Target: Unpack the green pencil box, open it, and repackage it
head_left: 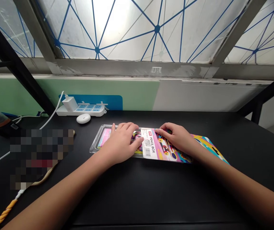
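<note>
Desk by frosted window, study or office, cannot tell which: black desktop [165, 195], power strip [80, 110], charger [70, 103].

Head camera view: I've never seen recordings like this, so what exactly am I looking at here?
This one picture comes from a camera worn on a person's head, looking forward and down, so the arms reach in from the bottom. No machine is involved. The left hand and right hand rest on a clear plastic pack holding a colourful pencil box, with a white label on it. It lies on a black desk. Further back are a power strip with a white charger on it and a small white oval object. A window fills the top.
</note>
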`<state>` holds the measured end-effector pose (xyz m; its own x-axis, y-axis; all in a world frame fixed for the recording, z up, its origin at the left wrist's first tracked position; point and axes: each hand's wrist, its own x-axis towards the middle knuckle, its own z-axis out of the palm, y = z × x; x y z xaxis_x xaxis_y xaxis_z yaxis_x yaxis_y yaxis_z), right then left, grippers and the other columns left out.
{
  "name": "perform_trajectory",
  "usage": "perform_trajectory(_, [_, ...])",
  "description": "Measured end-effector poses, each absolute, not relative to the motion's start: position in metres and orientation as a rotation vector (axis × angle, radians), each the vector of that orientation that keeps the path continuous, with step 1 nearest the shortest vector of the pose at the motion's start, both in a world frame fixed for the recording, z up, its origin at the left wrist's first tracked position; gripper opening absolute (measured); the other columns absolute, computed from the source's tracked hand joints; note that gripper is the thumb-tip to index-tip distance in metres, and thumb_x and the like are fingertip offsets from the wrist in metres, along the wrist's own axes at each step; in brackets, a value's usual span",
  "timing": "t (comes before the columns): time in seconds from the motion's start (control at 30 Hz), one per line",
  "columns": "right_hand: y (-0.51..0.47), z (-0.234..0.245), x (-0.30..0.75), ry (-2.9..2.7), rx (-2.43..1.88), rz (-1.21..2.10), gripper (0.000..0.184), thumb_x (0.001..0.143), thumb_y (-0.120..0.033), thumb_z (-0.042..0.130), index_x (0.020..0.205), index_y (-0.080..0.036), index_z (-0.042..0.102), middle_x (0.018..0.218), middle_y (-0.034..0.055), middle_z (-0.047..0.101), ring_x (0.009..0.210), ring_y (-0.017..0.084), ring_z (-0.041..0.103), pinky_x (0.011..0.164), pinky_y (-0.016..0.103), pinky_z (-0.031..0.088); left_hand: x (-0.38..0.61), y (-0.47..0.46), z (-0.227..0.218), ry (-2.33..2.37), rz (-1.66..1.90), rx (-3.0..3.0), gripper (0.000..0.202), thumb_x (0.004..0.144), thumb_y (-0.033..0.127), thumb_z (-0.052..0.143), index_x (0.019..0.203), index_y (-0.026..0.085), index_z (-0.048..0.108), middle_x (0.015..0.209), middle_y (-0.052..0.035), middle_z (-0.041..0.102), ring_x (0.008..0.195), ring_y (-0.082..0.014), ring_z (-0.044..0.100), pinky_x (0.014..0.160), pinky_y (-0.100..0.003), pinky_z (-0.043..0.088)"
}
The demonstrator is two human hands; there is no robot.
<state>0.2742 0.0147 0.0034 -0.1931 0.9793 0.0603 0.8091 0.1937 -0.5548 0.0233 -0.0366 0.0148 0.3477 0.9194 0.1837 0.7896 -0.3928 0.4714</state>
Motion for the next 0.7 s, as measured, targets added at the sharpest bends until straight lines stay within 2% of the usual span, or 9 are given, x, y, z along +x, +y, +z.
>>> perform_trajectory(0.1, [0.016, 0.004, 0.275, -2.086, -1.687, 0.590, 0.045, 0.085, -0.067, 0.054, 0.084, -0.024, 0.068, 0.088, 0.0033, 0.074, 0.078, 0.023, 0.065, 0.067, 0.033, 0.045, 0.026, -0.043, 0.022, 1.414, 0.719, 2.152, 0.034, 0.098, 0.047, 0.045, 0.124, 0.027, 0.055, 0.140, -0.0063, 0.057, 0.132, -0.0291, 0.048, 0.114, -0.056, 0.030])
perform_trajectory(0.17, [0.017, 0.006, 0.282, -2.099, -1.700, 0.627, 0.045, 0.085, -0.067, 0.055, 0.085, -0.025, 0.068, 0.088, 0.0029, 0.074, 0.078, 0.023, 0.065, 0.067, 0.033, 0.046, 0.022, -0.041, 0.027, 1.338, 0.804, 2.060, 0.034, 0.097, 0.048, 0.048, 0.122, 0.027, 0.058, 0.142, -0.0058, 0.056, 0.128, -0.0280, 0.053, 0.105, -0.045, 0.043])
perform_trajectory(0.23, [0.018, 0.009, 0.291, -2.138, -1.676, 0.667, 0.044, 0.086, -0.067, 0.054, 0.089, -0.025, 0.069, 0.091, 0.0033, 0.075, 0.081, 0.024, 0.066, 0.069, 0.034, 0.047, 0.011, -0.034, 0.029, 1.324, 0.940, 2.019, 0.031, 0.094, 0.046, 0.053, 0.116, 0.027, 0.062, 0.139, -0.0053, 0.058, 0.125, -0.0277, 0.055, 0.098, -0.039, 0.048])
perform_trajectory(0.33, [0.020, 0.016, 0.305, -2.241, -1.619, 0.719, 0.044, 0.084, -0.065, 0.057, 0.100, -0.026, 0.069, 0.099, 0.0049, 0.074, 0.087, 0.026, 0.068, 0.072, 0.036, 0.050, -0.010, -0.015, 0.026, 1.425, 1.182, 1.924, 0.025, 0.093, 0.045, 0.055, 0.104, 0.025, 0.066, 0.126, -0.0051, 0.066, 0.121, -0.0276, 0.057, 0.098, -0.038, 0.045])
perform_trajectory(0.43, [0.023, 0.023, 0.321, -2.332, -1.589, 0.762, 0.050, 0.077, -0.062, 0.068, 0.113, -0.027, 0.068, 0.112, 0.0060, 0.072, 0.096, 0.029, 0.068, 0.079, 0.038, 0.054, -0.025, 0.003, 0.015, 1.467, 1.333, 1.626, 0.029, 0.093, 0.048, 0.054, 0.097, 0.023, 0.066, 0.116, -0.0058, 0.070, 0.116, -0.0271, 0.060, 0.097, -0.039, 0.044])
perform_trajectory(0.57, [0.029, 0.026, 0.340, -2.425, -1.528, 0.799, 0.065, 0.069, -0.058, 0.077, 0.127, -0.032, 0.063, 0.128, 0.0045, 0.066, 0.111, 0.030, 0.065, 0.091, 0.039, 0.055, -0.022, 0.014, -0.003, 1.279, 1.419, 1.194, 0.036, 0.090, 0.054, 0.055, 0.092, 0.019, 0.064, 0.113, -0.0095, 0.070, 0.110, -0.0267, 0.063, 0.087, -0.037, 0.049])
perform_trajectory(0.7, [0.026, 0.021, 0.335, -2.470, -1.481, 0.734, 0.072, 0.070, -0.060, 0.076, 0.134, -0.032, 0.058, 0.137, 0.0060, 0.059, 0.119, 0.031, 0.061, 0.096, 0.040, 0.053, -0.009, 0.008, -0.005, 1.106, 1.470, 1.048, 0.039, 0.086, 0.057, 0.060, 0.089, 0.018, 0.063, 0.102, -0.0095, 0.071, 0.101, -0.0248, 0.066, 0.084, -0.035, 0.052])
